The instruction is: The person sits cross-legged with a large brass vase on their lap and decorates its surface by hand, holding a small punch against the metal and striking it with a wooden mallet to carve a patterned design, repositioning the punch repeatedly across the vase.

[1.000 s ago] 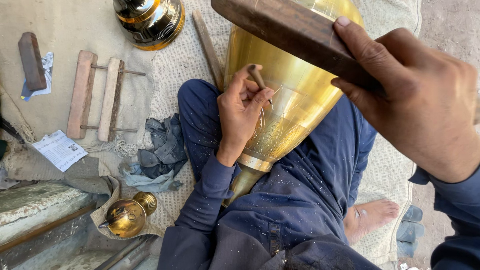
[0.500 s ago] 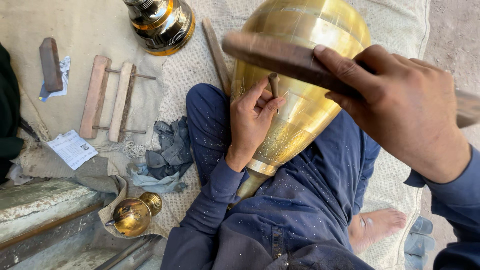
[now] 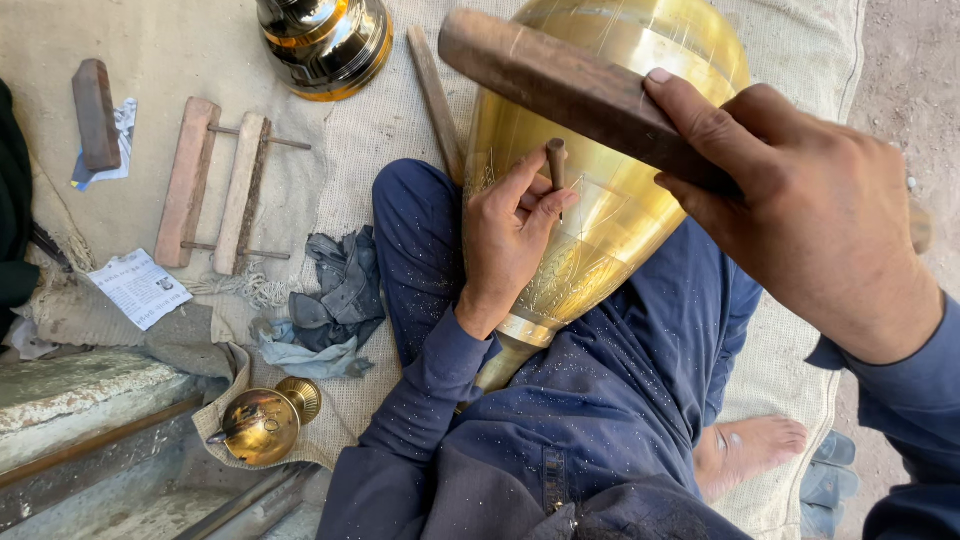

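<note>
A large brass vessel (image 3: pixel 620 150) lies tilted across the seated person's lap on the burlap mat (image 3: pixel 380 130). The right hand (image 3: pixel 810 215) is clamped around a wooden mallet block (image 3: pixel 570 85), held above the vessel. The left hand (image 3: pixel 510 240) rests on the brass, fingers pinched together on a small chisel (image 3: pixel 556 162) whose tip touches the engraved surface.
</note>
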The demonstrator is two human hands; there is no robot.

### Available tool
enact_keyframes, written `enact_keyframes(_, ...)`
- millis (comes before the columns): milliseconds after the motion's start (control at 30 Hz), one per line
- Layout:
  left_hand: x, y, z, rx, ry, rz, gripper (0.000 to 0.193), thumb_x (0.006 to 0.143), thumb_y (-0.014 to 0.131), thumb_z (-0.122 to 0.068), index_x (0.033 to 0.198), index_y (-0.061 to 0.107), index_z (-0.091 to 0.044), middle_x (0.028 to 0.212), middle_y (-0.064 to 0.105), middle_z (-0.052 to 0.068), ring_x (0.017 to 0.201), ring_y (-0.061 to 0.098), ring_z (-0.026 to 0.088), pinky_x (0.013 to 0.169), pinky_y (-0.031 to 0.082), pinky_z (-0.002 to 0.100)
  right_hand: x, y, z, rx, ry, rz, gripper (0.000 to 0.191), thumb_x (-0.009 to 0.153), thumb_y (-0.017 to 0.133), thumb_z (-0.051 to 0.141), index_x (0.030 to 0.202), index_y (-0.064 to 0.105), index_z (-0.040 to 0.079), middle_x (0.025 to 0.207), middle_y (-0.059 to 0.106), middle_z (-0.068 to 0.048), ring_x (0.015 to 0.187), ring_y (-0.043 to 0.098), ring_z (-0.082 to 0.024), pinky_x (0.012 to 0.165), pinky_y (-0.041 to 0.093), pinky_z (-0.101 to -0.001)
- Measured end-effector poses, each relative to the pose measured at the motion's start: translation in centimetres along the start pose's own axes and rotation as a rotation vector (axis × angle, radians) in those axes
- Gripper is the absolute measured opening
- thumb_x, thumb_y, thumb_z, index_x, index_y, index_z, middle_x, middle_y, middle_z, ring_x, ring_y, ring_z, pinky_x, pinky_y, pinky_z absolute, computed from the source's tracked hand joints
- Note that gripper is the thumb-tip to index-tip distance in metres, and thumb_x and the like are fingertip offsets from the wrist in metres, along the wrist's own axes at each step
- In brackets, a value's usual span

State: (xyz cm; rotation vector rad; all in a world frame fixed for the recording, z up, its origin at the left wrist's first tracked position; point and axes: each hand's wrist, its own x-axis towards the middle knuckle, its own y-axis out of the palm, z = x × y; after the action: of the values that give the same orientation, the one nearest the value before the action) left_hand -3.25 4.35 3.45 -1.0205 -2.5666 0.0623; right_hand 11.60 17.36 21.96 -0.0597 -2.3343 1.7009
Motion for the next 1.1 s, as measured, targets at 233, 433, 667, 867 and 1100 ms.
enact_keyframes(233, -0.19, 0.09, -0.14, -0.079, -0.002, -0.009, 0.043, 0.094, 0.078, -0.012, 0.134, 0.063, -0.002, 0.086, 0.076, 0.007, 0.074, 0.074, 0.011, 0.063, 0.061, 0.025, 0.31, 0.10, 0.18, -0.021, -0.014, 0.090, 0.061, 0.092, 0.073, 0.045, 0.150, 0.064, 0.026, 0.080, 0.063, 0.000, 0.050, 0.056, -0.012, 0.044, 0.048, -0.0276)
enact_keyframes(433, -0.49, -0.01, -0.16, -0.033, -0.006, -0.005, 0.045, 0.094, 0.079, -0.010, 0.135, 0.063, -0.002, 0.084, 0.075, 0.007, 0.071, 0.073, 0.011, 0.062, 0.059, 0.025, -0.10, -0.53, 0.29, -0.049, -0.018, 0.004, 0.058, 0.092, 0.074, 0.044, 0.146, 0.068, 0.023, 0.078, 0.062, 0.001, 0.053, 0.056, -0.011, 0.049, 0.047, -0.0253)
enact_keyframes(667, -0.52, -0.06, -0.07, -0.087, -0.018, 0.000, 0.044, 0.095, 0.079, -0.011, 0.135, 0.064, -0.004, 0.085, 0.076, 0.007, 0.073, 0.073, 0.012, 0.064, 0.061, 0.026, 0.04, -0.35, 0.42, 0.036, 0.039, 0.048, 0.059, 0.094, 0.075, 0.041, 0.149, 0.067, 0.020, 0.077, 0.060, 0.000, 0.049, 0.053, -0.011, 0.047, 0.046, -0.0257)
enact_keyframes(867, -0.68, 0.00, 0.08, -0.022, 0.000, 0.013, 0.044, 0.096, 0.077, -0.011, 0.137, 0.063, -0.003, 0.089, 0.078, 0.008, 0.075, 0.076, 0.012, 0.063, 0.062, 0.025, -0.34, -0.21, 0.44, -0.026, -0.001, -0.041, 0.059, 0.091, 0.075, 0.041, 0.146, 0.068, 0.021, 0.080, 0.063, 0.001, 0.056, 0.057, -0.011, 0.052, 0.049, -0.0258)
enact_keyframes(1100, -0.73, 0.04, 0.07, -0.066, -0.006, -0.003, 0.044, 0.095, 0.078, -0.011, 0.136, 0.063, -0.004, 0.088, 0.077, 0.007, 0.075, 0.076, 0.012, 0.065, 0.062, 0.025, -0.49, -0.61, 0.40, 0.009, 0.007, -0.019, 0.058, 0.090, 0.077, 0.037, 0.145, 0.067, 0.021, 0.081, 0.064, -0.002, 0.057, 0.060, -0.015, 0.051, 0.049, -0.0292)
